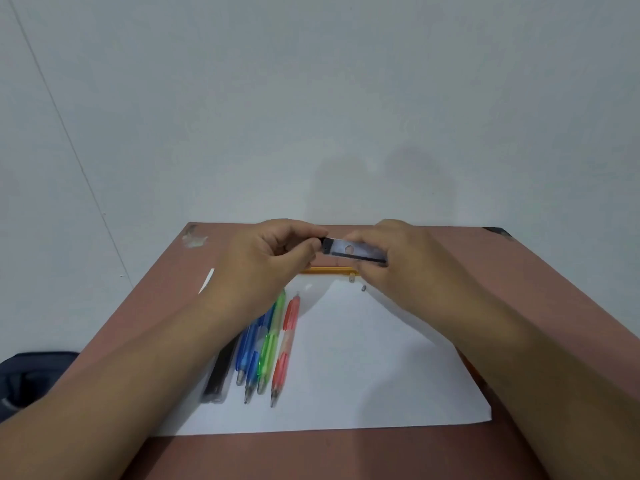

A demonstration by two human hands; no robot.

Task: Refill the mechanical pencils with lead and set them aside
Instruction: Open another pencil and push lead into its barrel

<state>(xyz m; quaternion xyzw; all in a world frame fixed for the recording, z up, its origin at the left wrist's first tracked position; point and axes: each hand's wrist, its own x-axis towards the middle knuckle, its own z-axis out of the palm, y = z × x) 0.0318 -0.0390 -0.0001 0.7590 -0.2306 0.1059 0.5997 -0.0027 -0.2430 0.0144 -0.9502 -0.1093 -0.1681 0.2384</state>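
Note:
Both hands hold a clear lead case (349,250) with a dark end above the far part of the table. My left hand (273,258) pinches its dark left end; my right hand (398,261) grips its body. Below them an orange pencil (329,270) lies crosswise at the far edge of a white sheet (363,368), with two small caps (356,284) beside it. On the sheet's left side lie a red pencil (284,348), a green pencil (270,341) and blue pencils (250,351), tips toward me.
A black case (218,375) lies left of the blue pencils, partly under my left forearm. The brown table (346,455) ends at a pale wall (311,98). A dark bag (31,375) sits off the table's left side. A white scrap (207,280) lies near the left edge.

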